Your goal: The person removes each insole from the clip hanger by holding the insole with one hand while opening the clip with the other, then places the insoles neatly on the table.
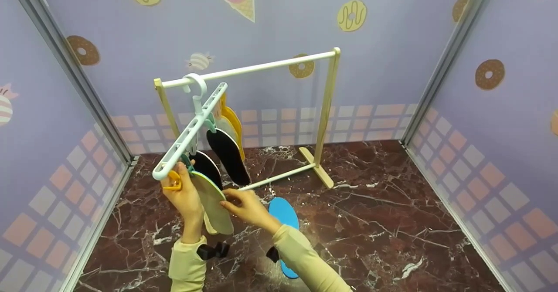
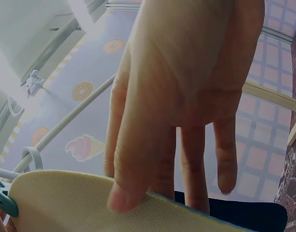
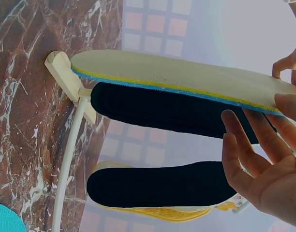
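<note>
A cream insole (image 1: 216, 207) with a thin blue and yellow edge hangs at the near end of a pale clip hanger (image 1: 192, 137). At its top, my left hand (image 1: 185, 196) pinches a teal clip (image 2: 7, 202), partly hidden behind the fingers. My right hand (image 1: 248, 205) pinches the insole's right edge, thumb on the cream face and fingers behind, as the right wrist view shows. An orange clip (image 1: 173, 181) on the hanger hangs beside my left thumb. Close behind are black insoles (image 1: 226, 157), with a yellow insole (image 1: 233, 117) farther back.
The hanger hooks over the white bar (image 1: 266, 67) of a wooden rack (image 1: 328, 117) on a dark red marbled surface (image 1: 370, 222). A blue insole (image 1: 283, 211) lies there, partly under my right forearm. Patterned walls (image 1: 279, 13) enclose the back and sides.
</note>
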A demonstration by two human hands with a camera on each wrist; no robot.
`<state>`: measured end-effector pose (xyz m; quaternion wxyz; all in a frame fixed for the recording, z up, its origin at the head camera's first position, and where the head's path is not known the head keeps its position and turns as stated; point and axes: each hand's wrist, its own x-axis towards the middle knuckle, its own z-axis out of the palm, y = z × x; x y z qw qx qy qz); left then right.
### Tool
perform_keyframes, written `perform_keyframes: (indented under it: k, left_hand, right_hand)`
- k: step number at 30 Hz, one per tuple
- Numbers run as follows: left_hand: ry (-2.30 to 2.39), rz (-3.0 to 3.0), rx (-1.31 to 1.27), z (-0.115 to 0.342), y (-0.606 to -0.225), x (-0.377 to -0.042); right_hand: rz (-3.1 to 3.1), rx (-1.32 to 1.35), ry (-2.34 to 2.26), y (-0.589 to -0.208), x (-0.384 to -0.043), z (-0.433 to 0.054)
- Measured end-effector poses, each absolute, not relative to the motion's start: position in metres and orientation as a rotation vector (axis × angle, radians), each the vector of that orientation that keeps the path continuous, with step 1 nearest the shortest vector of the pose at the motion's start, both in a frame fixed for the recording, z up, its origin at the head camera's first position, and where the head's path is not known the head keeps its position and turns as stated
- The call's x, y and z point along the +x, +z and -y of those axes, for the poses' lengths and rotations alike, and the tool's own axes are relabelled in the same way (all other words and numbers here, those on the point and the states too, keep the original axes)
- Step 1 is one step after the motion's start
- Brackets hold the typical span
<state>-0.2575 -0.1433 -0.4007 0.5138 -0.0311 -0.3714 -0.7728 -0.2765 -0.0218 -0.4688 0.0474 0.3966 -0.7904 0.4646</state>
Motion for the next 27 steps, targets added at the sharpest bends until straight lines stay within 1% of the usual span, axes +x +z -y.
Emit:
perform_keyframes:
  k: [12, 27]
  left_hand:
    - [-1.956, 0.843, -0.037, 0.144, -0.393, -0.254]
    - [-2.027, 0.813, -0.024, 0.146, -0.390, -0.252]
  right_hand:
    - [2.401, 1.116, 1.388, -0.469, -0.275, 0.022]
    - [2.384, 1.097, 1.321, -0.468, -0.273, 0.023]
